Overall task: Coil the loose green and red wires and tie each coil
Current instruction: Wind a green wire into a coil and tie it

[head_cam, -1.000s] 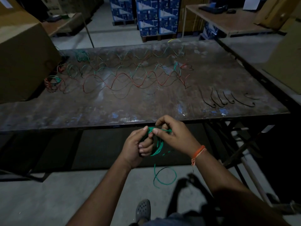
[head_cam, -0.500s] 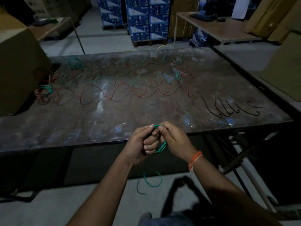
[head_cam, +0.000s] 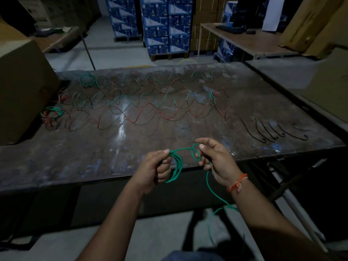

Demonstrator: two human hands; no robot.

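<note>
My left hand [head_cam: 157, 167] grips a small coil of green wire [head_cam: 177, 166] over the near edge of the worn table [head_cam: 75, 166]. My right hand [head_cam: 214, 157] pinches the same wire's free end, which forms a small loop [head_cam: 194, 153] between the hands. From the right hand the tail [head_cam: 213, 193] hangs down toward the floor. Loose green and red wires [head_cam: 143, 110] lie in wavy lines across the table's middle. Finished coils [head_cam: 51, 115] sit at the left, and a green bundle [head_cam: 88, 81] at the back left.
Several black ties [head_cam: 271, 131] lie in a row at the table's right front. A big cardboard box [head_cam: 22, 87] stands on the left end. Stacked blue cartons [head_cam: 162, 25] and a desk [head_cam: 250, 42] are behind. More cardboard [head_cam: 327, 72] is on the right.
My hands have moved apart: the right hand has drawn the free end out to the right into a small loop, and both now sit higher over the table edge.
</note>
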